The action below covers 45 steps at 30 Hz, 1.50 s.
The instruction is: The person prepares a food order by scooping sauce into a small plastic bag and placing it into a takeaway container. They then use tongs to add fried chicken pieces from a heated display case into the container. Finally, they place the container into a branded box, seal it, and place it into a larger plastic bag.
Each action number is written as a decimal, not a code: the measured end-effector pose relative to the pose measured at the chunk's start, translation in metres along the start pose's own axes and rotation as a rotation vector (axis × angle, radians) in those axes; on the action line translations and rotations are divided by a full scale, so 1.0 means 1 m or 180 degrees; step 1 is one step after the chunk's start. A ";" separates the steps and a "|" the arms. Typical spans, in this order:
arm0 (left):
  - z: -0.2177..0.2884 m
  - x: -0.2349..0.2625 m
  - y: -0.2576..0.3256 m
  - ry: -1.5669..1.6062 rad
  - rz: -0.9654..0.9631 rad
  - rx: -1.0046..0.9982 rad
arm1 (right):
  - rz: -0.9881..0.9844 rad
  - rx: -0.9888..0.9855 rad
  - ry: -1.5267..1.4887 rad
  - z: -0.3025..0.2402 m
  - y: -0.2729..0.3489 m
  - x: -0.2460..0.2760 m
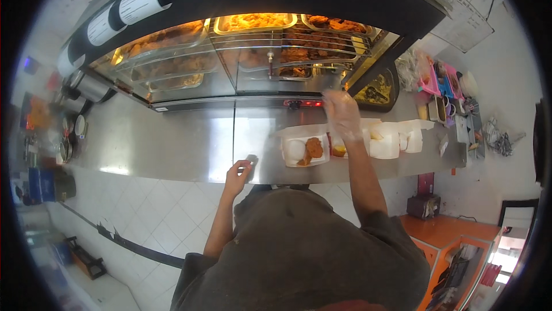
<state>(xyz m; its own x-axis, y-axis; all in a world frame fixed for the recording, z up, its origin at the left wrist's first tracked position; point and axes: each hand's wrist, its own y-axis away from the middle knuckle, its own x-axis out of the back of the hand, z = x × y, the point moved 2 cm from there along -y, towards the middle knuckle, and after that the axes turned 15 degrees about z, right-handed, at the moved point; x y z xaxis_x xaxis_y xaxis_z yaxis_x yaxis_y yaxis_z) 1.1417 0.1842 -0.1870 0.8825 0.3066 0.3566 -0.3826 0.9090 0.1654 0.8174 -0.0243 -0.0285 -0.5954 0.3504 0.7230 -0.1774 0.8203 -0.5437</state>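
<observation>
My right hand (343, 116), in a clear plastic glove, is raised over the counter by the front of a glass food warmer (253, 75). Its fingertips are blurred, and I cannot make out anything in them. Below it stands a row of open white paper boxes. The leftmost box (290, 163) holds a white mound that looks like rice (295, 150) and a piece of fried chicken (314, 147). Partly behind my right wrist, another box contains something yellow (339, 151). My left hand (237, 174) hovers at the counter's near edge, fingers loosely curved, with nothing visible in it.
Trays of fried food (256, 21) sit on wire racks inside the lit warmer. A dark pan (376, 91) with yellowish food stands at its right end. Pink baskets (428, 84) and small containers crowd the far right. The steel counter (190, 138) runs across in front.
</observation>
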 end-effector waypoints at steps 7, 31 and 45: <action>-0.009 0.020 0.008 0.0087 0.0229 -0.0008 | 0.0702 0.1169 0.0100 -0.038 -0.133 -0.101; -0.055 0.052 0.013 0.0411 0.0599 0.0335 | 0.0150 0.1064 0.0016 -0.104 -0.130 -0.110; -0.066 0.051 0.005 0.0134 0.0353 0.0356 | -0.0052 -0.1120 0.1811 -0.021 -0.121 -0.043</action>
<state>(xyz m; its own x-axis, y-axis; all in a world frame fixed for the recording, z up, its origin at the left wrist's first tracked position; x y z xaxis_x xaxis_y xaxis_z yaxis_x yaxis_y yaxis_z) 1.2028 0.2234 -0.2283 0.8430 0.4170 0.3398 -0.5042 0.8326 0.2292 0.8809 -0.1288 0.0147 -0.0714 0.4413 0.8945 0.1407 0.8923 -0.4290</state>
